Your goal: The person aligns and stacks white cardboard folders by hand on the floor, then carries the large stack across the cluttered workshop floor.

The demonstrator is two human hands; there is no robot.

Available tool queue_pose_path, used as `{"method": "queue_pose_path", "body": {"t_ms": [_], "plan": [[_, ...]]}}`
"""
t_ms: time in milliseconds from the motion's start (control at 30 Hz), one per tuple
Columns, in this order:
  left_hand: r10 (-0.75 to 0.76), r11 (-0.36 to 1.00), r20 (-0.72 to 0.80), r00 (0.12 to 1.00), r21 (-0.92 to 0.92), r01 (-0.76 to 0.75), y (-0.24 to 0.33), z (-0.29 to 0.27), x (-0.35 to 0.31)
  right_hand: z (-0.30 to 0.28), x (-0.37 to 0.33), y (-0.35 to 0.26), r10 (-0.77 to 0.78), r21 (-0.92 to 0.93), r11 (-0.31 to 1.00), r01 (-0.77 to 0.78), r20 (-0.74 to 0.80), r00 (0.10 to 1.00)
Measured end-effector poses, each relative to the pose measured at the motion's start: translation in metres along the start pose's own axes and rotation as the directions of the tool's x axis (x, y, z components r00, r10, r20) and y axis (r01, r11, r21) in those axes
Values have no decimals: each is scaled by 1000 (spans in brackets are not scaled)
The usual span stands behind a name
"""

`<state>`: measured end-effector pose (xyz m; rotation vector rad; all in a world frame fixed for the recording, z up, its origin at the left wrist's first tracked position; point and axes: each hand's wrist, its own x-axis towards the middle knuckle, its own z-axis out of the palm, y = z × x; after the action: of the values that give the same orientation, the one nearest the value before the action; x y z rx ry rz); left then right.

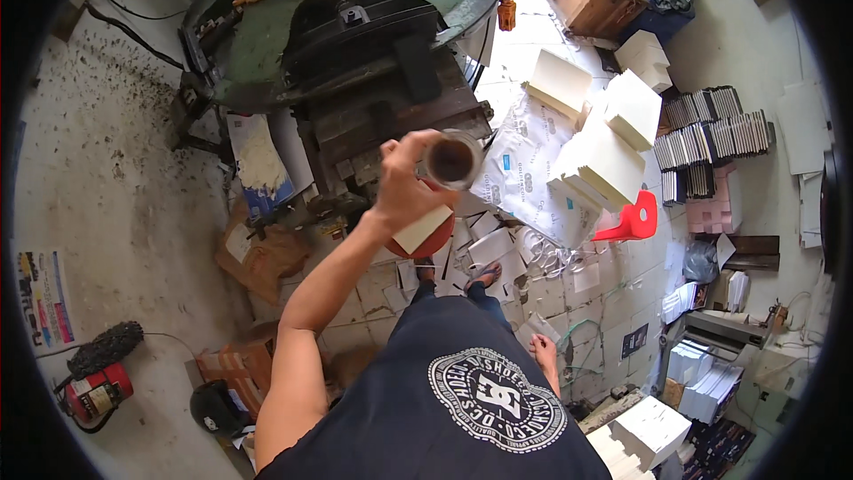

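Observation:
My left hand (404,188) is raised in front of me and grips a clear glass (452,160) with a dark drink in it, seen from above. Below the hand, a cream stack of cards (423,229) lies on a red round stool (426,244). My right hand (544,352) hangs by my side near my dark shirt, fingers loose, with nothing in it. My feet in sandals stand among cut paper scraps on the tiled floor.
A large green and black press machine (355,44) stands just ahead. Stacks of cream board (613,156) and a red plastic chair (633,220) are to the right, with dark bundles (711,129) beyond. A fire extinguisher (93,393) and black helmet (213,407) are at the lower left.

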<state>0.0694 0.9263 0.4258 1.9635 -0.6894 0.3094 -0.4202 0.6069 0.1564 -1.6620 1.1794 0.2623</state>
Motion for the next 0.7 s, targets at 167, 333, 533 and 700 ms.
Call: {"method": "queue_pose_path", "body": {"t_ms": [167, 333, 533, 700], "plan": [[-79, 989, -154, 985, 115, 98, -102, -5, 15, -6, -11, 2, 46, -3, 999, -47, -32, 998], [-219, 950, -271, 937, 158, 268, -187, -24, 30, -3, -25, 2, 109, 34, 994, -107, -64, 992], [-354, 899, -256, 900, 172, 403, -267, -24, 23, 4, -43, 17, 135, 51, 990, -130, -119, 984], [-441, 827, -258, 860, 254, 501, -286, -11, 14, 10, -52, 38, 111, 103, 990, -97, -147, 983]]}}
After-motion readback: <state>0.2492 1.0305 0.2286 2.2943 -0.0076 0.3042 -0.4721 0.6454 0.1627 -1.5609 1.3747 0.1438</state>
